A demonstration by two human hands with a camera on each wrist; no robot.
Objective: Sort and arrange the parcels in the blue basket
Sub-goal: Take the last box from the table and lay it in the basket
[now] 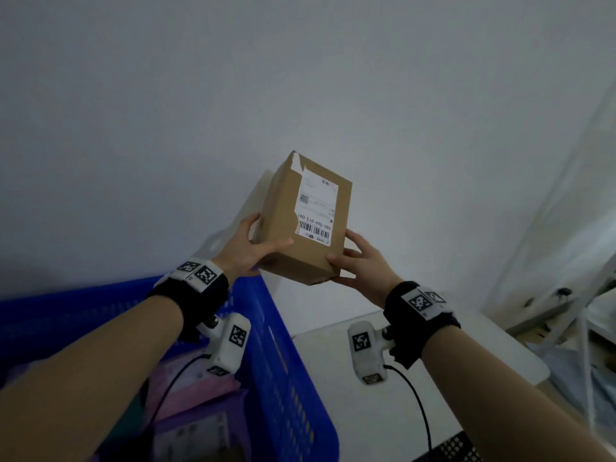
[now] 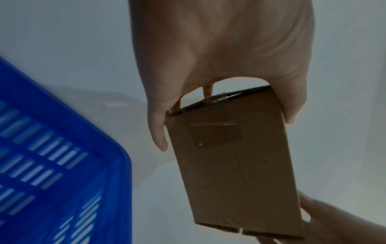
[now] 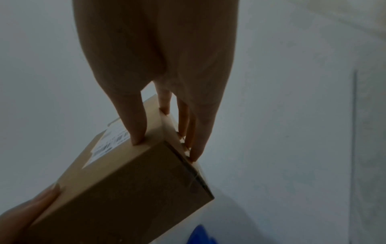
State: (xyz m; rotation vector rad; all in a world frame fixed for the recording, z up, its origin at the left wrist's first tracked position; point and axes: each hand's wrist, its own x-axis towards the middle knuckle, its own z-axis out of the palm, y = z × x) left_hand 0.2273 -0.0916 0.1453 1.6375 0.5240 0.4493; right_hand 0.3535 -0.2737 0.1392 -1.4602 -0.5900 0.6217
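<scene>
A brown cardboard parcel with a white shipping label faces me, held up in the air before a white wall. My left hand grips its lower left corner, thumb across the front. My right hand grips the lower right corner, thumb on the front edge and fingers behind. The left wrist view shows the parcel from its taped underside between thumb and fingers. In the right wrist view the parcel sits pinched at its end. The blue basket stands below left, with pink and purple parcels inside.
A white table surface lies to the right of the basket. A black perforated crate shows at the bottom edge. A cluttered white shelf with plastic wrap stands at the far right. The basket's slotted wall is close to my left hand.
</scene>
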